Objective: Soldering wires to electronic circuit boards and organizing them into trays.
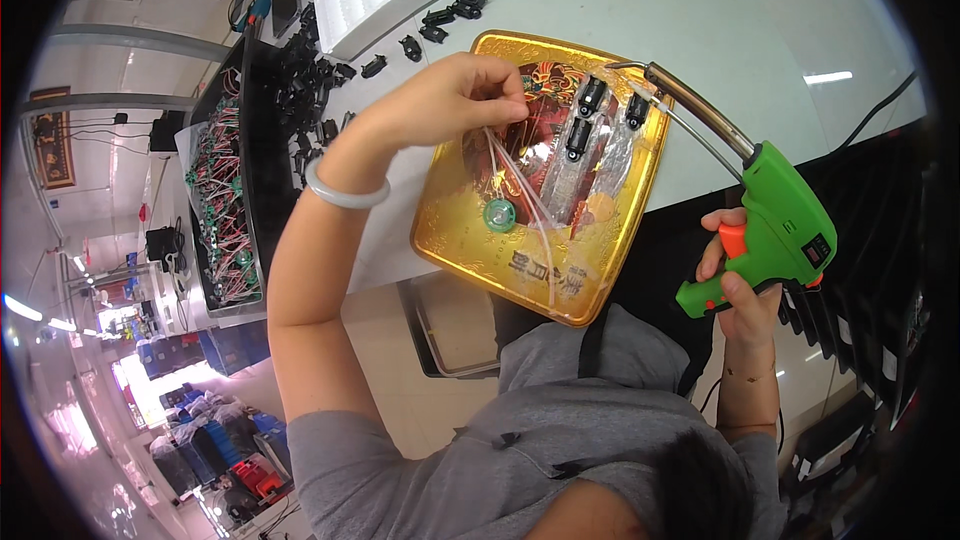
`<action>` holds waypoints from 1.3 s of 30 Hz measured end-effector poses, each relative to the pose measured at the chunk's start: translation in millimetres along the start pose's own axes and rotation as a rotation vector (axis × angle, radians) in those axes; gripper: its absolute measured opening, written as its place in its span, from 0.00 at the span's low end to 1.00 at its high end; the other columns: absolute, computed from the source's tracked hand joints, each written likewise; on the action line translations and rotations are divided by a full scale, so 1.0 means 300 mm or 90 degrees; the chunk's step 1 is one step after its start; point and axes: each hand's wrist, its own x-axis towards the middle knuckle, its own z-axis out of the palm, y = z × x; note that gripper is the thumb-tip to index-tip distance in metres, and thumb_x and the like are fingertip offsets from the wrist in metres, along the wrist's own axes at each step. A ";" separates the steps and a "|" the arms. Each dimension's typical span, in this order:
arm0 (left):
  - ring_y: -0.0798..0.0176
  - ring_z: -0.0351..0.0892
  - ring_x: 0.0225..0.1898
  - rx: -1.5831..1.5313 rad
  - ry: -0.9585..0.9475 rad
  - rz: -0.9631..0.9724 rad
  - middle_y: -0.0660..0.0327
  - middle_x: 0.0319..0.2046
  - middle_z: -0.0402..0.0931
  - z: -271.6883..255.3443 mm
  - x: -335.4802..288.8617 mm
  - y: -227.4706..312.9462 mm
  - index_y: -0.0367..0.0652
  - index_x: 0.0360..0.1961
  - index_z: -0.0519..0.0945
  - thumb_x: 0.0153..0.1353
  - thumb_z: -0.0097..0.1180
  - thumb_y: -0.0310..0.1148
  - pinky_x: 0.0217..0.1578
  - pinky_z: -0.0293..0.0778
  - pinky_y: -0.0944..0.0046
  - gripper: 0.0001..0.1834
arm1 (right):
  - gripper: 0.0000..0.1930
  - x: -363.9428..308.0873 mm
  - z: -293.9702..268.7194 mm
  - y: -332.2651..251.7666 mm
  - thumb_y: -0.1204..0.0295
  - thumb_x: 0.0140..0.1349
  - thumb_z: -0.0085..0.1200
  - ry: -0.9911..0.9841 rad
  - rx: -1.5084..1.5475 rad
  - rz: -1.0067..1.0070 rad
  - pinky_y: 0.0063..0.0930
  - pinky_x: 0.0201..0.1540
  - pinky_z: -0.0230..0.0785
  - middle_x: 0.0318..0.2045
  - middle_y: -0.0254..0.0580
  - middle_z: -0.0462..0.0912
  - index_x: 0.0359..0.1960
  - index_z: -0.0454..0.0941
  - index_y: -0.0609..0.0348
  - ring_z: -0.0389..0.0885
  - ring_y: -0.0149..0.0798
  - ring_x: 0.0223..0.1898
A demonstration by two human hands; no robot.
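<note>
Soldering station, one worker. Thin white wires (525, 195) pinched at their upper ends between the fingertips of the left hand (450, 100), trailing down to a small round green speaker (499, 214) lying on a gold-coloured tray (470, 240). Three black holders (592, 98) lie at the tray's 1 o'clock corner. Right hand (745, 290), at 3 o'clock off the tray, wraps closed round the green soldering gun (785, 220), finger on the orange trigger; its tip (640, 90) rests right beside the holders. Whether any joint is made: cannot tell. Judging by the heap of loose black parts (300, 90) at 10 o'clock and a bin of wired units (225, 210) at 9, much remains
</note>
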 end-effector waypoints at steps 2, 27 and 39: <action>0.79 0.66 0.26 -0.044 0.041 0.010 0.71 0.22 0.70 0.050 0.004 -0.006 0.39 0.26 0.72 0.56 0.52 0.28 0.29 0.64 0.77 0.05 | 0.28 -0.003 -0.007 0.001 0.60 0.49 0.55 -0.001 0.015 0.010 0.22 0.32 0.67 0.43 0.54 0.71 0.47 0.65 0.68 0.73 0.32 0.30; 0.78 0.64 0.25 0.046 0.326 0.073 0.70 0.21 0.68 0.229 -0.011 -0.078 0.39 0.23 0.71 0.53 0.49 0.26 0.26 0.62 0.77 0.04 | 0.28 -0.020 -0.001 0.036 0.47 0.58 0.36 0.007 -0.040 0.014 0.25 0.33 0.61 0.31 0.43 0.66 0.38 0.64 0.67 0.66 0.34 0.33; 0.79 0.64 0.24 0.023 0.316 0.057 0.70 0.21 0.68 0.227 -0.014 -0.079 0.39 0.23 0.70 0.53 0.50 0.26 0.23 0.61 0.78 0.04 | 0.28 -0.020 -0.002 0.042 0.46 0.59 0.33 0.013 -0.034 0.046 0.23 0.31 0.59 0.29 0.41 0.65 0.36 0.65 0.65 0.64 0.32 0.31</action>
